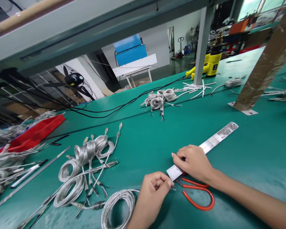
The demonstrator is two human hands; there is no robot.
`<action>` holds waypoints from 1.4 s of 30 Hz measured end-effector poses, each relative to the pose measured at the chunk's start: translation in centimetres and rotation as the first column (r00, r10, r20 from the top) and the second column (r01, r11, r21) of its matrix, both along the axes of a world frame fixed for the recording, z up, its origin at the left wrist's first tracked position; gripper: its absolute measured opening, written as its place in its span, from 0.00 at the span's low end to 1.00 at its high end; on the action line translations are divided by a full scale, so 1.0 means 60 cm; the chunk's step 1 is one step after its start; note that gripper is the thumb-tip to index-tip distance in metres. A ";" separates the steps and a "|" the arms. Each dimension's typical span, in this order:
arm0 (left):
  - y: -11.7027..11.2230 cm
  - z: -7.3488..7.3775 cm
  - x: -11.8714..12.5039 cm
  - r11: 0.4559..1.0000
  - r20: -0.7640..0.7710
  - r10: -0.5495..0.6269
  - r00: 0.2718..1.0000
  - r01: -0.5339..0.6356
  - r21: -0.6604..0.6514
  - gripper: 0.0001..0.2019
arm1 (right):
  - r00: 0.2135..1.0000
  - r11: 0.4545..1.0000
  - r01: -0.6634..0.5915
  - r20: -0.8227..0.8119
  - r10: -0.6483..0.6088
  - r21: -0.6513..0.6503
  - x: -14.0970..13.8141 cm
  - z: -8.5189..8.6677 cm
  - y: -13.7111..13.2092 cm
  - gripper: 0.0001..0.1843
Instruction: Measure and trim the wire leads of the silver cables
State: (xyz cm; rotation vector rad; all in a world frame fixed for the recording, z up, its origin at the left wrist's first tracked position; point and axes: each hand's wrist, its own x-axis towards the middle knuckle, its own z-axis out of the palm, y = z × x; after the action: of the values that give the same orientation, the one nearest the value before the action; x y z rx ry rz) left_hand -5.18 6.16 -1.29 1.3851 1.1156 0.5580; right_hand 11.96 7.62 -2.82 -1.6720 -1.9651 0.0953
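Observation:
My left hand [154, 195] is closed in a pinch on the end of a cable, at the ruler's near end. A clear-sheathed silver cable coil [106, 211] lies beside that wrist, and its free length runs behind the hand. Thin wire tips show just past my fingertips. My right hand [194, 162] has its fingers curled over a steel ruler [219, 136], which lies slantwise on the green table. Scissors with orange-red handles [211, 203] lie below my right hand; their blades are mostly hidden by the ruler and hands.
More coiled cables [72, 171] with plugs and bare wires lie at left. Further back are a bundle of coils [159, 98], white tubes [197, 89] and yellow heat tools [213, 63]. A red tray [38, 133] stands far left. A brown-wrapped post [259, 70] rises at right.

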 end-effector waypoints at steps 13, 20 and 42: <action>0.008 0.009 -0.006 0.981 0.006 0.109 0.994 -0.109 0.160 0.13 | 0.995 0.994 0.093 -0.050 -0.090 0.050 0.048 -0.010 0.035 0.23; 0.021 0.013 -0.019 0.960 0.153 0.223 0.963 -0.244 0.135 0.07 | 0.955 0.971 -0.232 -0.177 0.239 0.063 0.016 0.015 0.014 0.09; -0.012 0.031 -0.012 0.823 -0.139 0.168 0.976 -0.061 0.565 0.10 | 0.703 0.942 -0.317 -0.639 0.313 0.112 -0.051 0.029 -0.045 0.08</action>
State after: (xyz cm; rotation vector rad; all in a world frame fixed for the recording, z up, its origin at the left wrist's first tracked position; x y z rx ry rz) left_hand -5.90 5.41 0.56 1.9149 1.2458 0.9128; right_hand 8.89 4.94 -1.08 -1.0599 -1.6590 0.7192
